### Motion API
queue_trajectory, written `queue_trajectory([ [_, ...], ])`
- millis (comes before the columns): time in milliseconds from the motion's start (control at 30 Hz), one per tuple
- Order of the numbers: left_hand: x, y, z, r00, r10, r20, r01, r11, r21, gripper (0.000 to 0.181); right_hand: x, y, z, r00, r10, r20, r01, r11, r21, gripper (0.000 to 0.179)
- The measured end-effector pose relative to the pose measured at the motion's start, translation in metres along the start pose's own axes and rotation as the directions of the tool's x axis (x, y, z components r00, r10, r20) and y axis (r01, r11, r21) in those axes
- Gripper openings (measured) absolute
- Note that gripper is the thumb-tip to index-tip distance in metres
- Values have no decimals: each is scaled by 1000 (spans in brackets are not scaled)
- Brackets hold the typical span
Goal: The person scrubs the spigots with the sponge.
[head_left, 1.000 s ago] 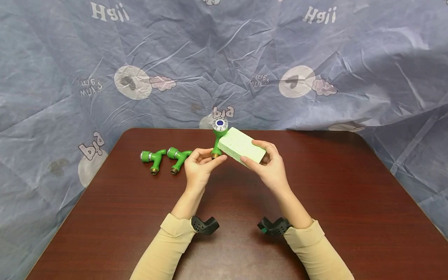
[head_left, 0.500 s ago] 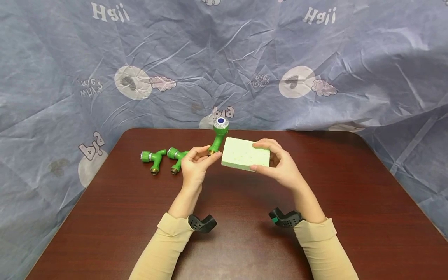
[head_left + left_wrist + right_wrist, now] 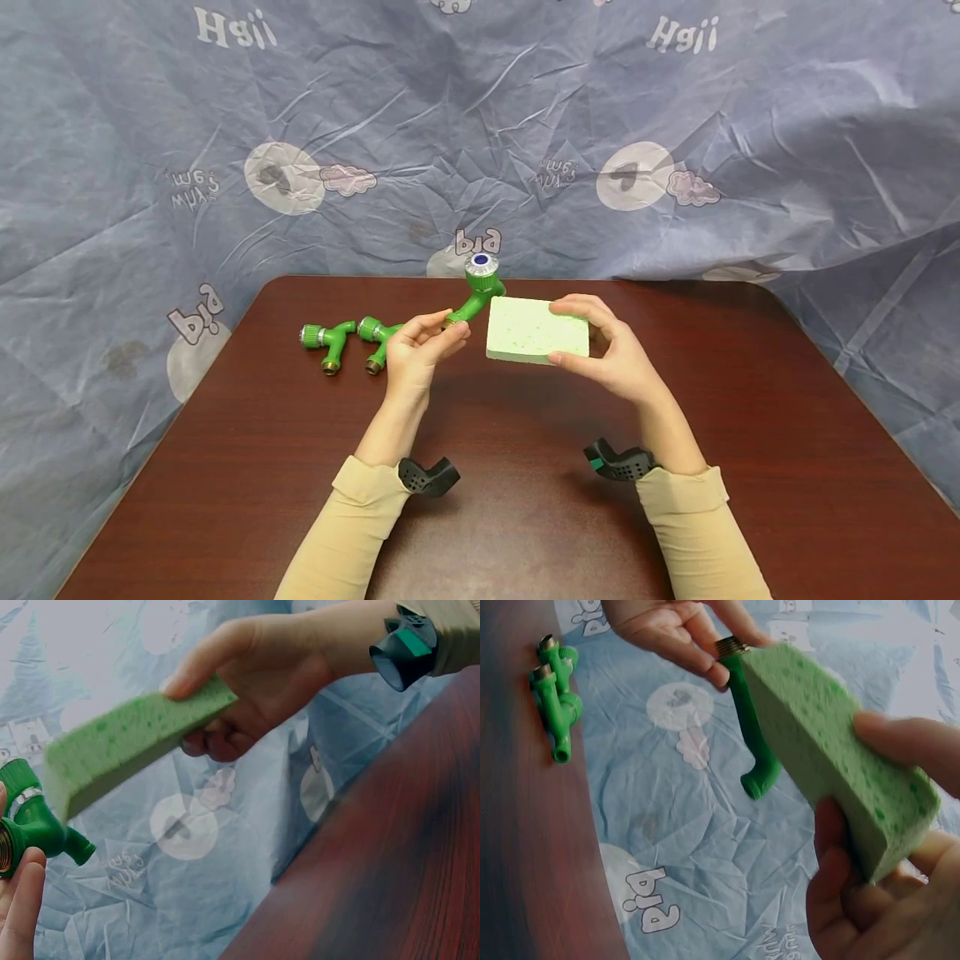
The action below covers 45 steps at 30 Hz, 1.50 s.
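My left hand point(image 3: 420, 350) pinches a green faucet point(image 3: 480, 292) by its brass threaded end, holding it raised over the table with its clear, blue-centred knob at the top. In the right wrist view its spout point(image 3: 759, 780) shows below the thread. A pale green sponge point(image 3: 536, 329) is gripped in my right hand point(image 3: 611, 346), thumb on the near side and fingers on the far side. The sponge's left end overlaps the faucet body in the right wrist view; from the head a narrow gap shows between them.
On the left of the dark red wooden table point(image 3: 225, 467) lie two more green faucets, one farther left point(image 3: 333, 346) and one point(image 3: 378, 337) partly behind my left hand. A wrinkled blue-grey cloth point(image 3: 480, 150) hangs behind the table.
The sponge has come away from the faucet, moved right and turned level. The left hand has shifted slightly left, and the faucet has tilted over to the right in its fingers.
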<state>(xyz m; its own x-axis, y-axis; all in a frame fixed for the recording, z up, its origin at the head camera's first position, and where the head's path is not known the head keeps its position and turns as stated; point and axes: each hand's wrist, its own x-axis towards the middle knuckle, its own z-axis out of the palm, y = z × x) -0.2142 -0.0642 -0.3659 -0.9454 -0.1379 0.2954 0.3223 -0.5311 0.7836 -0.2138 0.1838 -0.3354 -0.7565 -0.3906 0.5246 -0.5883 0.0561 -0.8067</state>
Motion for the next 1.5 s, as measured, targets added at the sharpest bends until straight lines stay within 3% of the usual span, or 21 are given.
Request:
queue_trajectory([
  [133, 1, 1, 0, 1000, -13, 16, 13, 1000, 6, 31, 0, -1, 1, 999, 1, 40, 0, 1000, -19, 56],
  [433, 3, 8, -3, 998, -57, -15, 57, 998, -9, 20, -1, 2, -11, 992, 58, -108, -65, 996, -58, 56],
  [700, 5, 13, -7, 996, -86, -17, 86, 996, -3, 11, -2, 7, -19, 966, 137, -220, -162, 982, -99, 55],
  [833, 6, 13, -8, 994, -111, -6, 111, 994, 8, 11, 0, 6, -18, 927, 171, -333, -210, 974, -85, 55],
  [1033, 4, 7, -6, 989, -146, 33, 146, 989, 10, 17, 4, -2, -9, 815, 208, -541, -249, 968, -3, 53],
  [1100, 2, 3, -4, 986, -152, 63, 151, 988, 23, 18, 6, -7, -2, 795, 206, -570, -245, 970, 9, 54],
  [1233, -2, -4, 3, 986, -140, 95, 135, 989, 57, 20, 8, -23, 14, 801, 189, -568, -253, 967, -34, 54],
  [1333, -4, -7, 6, 993, -101, 54, 97, 993, 64, 21, 9, -28, 18, 812, 182, -554, -253, 966, -53, 53],
  [1500, -4, -8, 6, 999, -30, -17, 31, 998, 61, 17, 8, -17, 11, 797, 221, -562, -289, 957, -34, 54],
])
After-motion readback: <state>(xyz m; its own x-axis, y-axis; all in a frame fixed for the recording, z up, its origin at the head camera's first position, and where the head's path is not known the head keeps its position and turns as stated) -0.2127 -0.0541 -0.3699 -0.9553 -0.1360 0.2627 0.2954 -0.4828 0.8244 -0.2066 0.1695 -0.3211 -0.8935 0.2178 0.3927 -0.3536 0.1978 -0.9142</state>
